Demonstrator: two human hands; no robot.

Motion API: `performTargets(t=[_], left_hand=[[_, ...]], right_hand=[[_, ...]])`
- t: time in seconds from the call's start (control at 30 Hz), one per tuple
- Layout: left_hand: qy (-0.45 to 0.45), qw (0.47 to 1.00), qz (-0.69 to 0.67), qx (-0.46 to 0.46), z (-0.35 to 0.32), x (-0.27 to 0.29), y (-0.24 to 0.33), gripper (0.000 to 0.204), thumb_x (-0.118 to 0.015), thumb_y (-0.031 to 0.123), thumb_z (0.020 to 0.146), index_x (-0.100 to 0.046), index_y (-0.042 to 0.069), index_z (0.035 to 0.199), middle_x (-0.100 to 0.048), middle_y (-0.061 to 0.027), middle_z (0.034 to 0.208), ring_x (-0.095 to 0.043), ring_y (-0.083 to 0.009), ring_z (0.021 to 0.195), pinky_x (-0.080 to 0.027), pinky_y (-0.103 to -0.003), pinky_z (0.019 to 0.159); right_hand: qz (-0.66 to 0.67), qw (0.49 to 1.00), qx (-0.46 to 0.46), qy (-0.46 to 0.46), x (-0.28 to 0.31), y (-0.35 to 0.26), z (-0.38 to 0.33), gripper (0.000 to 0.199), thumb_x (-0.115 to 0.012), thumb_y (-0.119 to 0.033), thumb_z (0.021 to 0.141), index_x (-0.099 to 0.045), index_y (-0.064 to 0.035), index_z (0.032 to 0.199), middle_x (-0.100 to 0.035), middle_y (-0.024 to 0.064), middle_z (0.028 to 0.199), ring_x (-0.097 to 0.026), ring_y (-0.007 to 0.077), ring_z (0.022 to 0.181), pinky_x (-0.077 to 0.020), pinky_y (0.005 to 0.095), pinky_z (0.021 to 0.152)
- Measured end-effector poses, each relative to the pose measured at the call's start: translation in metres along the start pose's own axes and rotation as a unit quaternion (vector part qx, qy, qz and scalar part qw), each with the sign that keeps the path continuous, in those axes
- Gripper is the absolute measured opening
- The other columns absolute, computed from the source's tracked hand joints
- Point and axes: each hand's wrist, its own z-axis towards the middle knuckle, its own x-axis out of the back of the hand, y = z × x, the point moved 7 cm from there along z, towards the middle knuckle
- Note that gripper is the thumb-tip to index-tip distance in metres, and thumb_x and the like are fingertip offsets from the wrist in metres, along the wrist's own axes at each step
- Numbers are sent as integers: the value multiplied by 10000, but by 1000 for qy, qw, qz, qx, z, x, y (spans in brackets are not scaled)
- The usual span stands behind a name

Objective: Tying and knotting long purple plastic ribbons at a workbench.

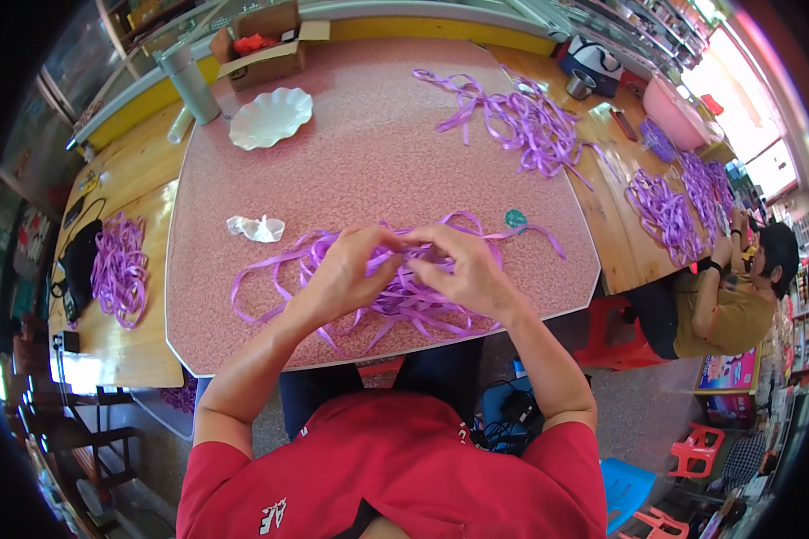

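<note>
Directly beneath both hands, the tangled pile of purple satin ribbon strips [395,296] sprawls left-right across the pink speckled table [377,153], left hand [346,274] and right hand [463,269] equally near, fingertips pinching one strand between them.

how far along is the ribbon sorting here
Done: hard to tell; nothing looks finished. In hand: the left hand and right hand pinch strands of the purple ribbon tangle on the pink table. Left: a far ribbon pile and a left ribbon pile lie untouched.
</note>
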Motion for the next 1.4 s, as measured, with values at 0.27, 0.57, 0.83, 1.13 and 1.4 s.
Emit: performTargets(t=[0.27, 0.57, 0.83, 1.13, 1.4], left_hand=[[-137, 891, -399, 170, -13, -13, -10, 251, -572, 139, 1015, -549, 7, 1228, -634, -3, 1007, -587, -80, 929, -488, -241, 821], [-190, 962, -118, 158, -14, 17, 4, 162, -596, 161, 990, -645, 9, 1017, -628, -2, 834, -553, -70, 782, -460, -238, 690], [-142, 969, -82, 182, -44, 119, -42, 164, -580, 167, 961, -613, 14, 914, -637, -38, 793, -607, -109, 752, -499, -284, 693], [91, 967, -137, 194, -77, 206, -101, 280, -510, 335, 996, -538, 66, 924, -572, -14, 750, -558, -102, 685, -467, -253, 667], [278, 912, -82, 292, -118, 266, -172, 255, -518, 251, 927, -540, 100, 723, -512, 2, 622, -488, -96, 541, -423, -253, 518]], right_hand=[[-94, 991, 91, 35, -2, -17, -1, 205, -723, -19, 834, -694, -43, 1036, -644, 95, 924, -665, 244, 822, -528, 325, 669], [-179, 975, 130, 21, -2, -27, -4, 143, -776, -86, 799, -735, -68, 935, -665, 72, 853, -664, 211, 717, -522, 316, 596], [-162, 984, 27, 72, 66, 20, -13, 71, -743, -60, 836, -723, -15, 887, -672, 89, 837, -662, 215, 762, -513, 317, 659], [-308, 949, 34, 53, 112, 62, -27, 114, -677, -153, 895, -687, -42, 920, -668, 116, 917, -662, 299, 812, -515, 374, 708], [-178, 964, -185, 75, 168, 114, -76, 98, -660, -80, 910, -686, -8, 971, -687, 39, 839, -640, 127, 768, -499, 278, 704]])
